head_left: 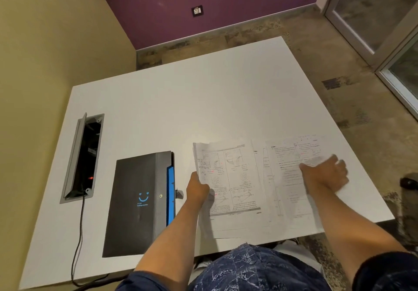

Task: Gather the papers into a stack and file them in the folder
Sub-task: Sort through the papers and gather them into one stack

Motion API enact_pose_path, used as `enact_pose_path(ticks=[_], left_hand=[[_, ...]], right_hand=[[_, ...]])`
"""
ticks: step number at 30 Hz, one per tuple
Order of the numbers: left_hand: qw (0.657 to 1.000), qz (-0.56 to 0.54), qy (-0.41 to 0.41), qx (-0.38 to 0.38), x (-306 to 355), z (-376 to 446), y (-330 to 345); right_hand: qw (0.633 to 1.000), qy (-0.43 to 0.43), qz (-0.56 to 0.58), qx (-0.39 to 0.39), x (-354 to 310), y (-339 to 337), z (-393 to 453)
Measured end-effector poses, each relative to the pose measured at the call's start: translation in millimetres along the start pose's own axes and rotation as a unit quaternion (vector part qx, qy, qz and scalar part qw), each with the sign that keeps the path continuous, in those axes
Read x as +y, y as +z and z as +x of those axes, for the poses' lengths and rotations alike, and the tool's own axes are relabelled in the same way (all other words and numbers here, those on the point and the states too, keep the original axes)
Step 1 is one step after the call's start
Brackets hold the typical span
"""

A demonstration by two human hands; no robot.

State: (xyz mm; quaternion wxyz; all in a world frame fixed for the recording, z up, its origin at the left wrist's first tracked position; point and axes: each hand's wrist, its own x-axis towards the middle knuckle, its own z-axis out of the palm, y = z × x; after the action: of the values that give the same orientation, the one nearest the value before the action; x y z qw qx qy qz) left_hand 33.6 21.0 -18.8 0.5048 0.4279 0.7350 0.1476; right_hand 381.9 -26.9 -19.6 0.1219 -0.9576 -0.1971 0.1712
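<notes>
The papers [260,184] lie spread in overlapping sheets on the table [181,101], lower right of centre in the frame, with their near edges at or just past the table's front edge. The folder [138,202] lies closed just left of them, at lower centre-left, with blue dividers showing along its right side.

The left hand [196,189] pinches the left edge of the leftmost sheet, thumb on top, and that edge is lifted and curled. The right hand [325,173] rests on the rightmost sheets; it is motion-blurred, so whether its fingers are flat or curled cannot be told.

Judged step: drawing the sheets together into one stack. Filing is not yet begun.

Hazards from this state:
- Sheets near the front edge may slide off the table if swept toward the body.
- A one-edge pinch may crease or tear the curled sheet if it is pulled while the others hold it by friction.
- A fast sweep by the right hand may leave lower sheets behind or skew the stack.
- The closed folder must be opened first; pushing a stack against it would buckle the papers.
</notes>
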Motion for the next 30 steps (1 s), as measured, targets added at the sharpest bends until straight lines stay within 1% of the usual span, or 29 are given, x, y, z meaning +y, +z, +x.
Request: enact_pose_path(ticks=[2,4,8,11,13,16,19,21,24,26,30], left_hand=[[1.000,-0.003,-0.006,0.005,1,-1,-1],[1.000,-0.005,-0.022,0.008,1,-1,-2],[0.999,-0.022,-0.042,0.009,2,0,-4],[0.998,-0.040,-0.049,0.011,2,-1,-3],[0.997,-0.053,-0.053,0.012,2,-2,-4],[0.994,-0.091,-0.063,0.012,2,-1,-5],[0.988,-0.132,-0.076,0.021,2,0,-9],[0.982,-0.166,-0.089,0.012,1,1,-13],[0.972,-0.210,-0.108,0.004,-4,3,-21],[0.964,-0.240,-0.113,0.008,-4,2,-24],[0.949,-0.289,-0.127,0.014,-1,-1,-28]], right_hand=[[0.997,0.069,-0.014,-0.033,12,-7,10],[0.993,0.096,-0.030,-0.056,22,-9,15],[0.992,0.069,-0.062,-0.081,23,-9,17],[0.992,0.055,-0.032,-0.106,16,-8,15],[0.993,0.027,-0.014,-0.114,12,-4,10],[0.995,-0.003,-0.018,-0.101,5,2,-1],[0.997,-0.001,-0.032,-0.074,0,4,-5],[0.997,0.015,-0.010,-0.080,-1,3,-2],[0.992,0.032,0.059,-0.103,3,5,9],[0.990,0.037,0.095,-0.103,8,6,14],[0.985,0.019,0.142,-0.095,16,10,11]])
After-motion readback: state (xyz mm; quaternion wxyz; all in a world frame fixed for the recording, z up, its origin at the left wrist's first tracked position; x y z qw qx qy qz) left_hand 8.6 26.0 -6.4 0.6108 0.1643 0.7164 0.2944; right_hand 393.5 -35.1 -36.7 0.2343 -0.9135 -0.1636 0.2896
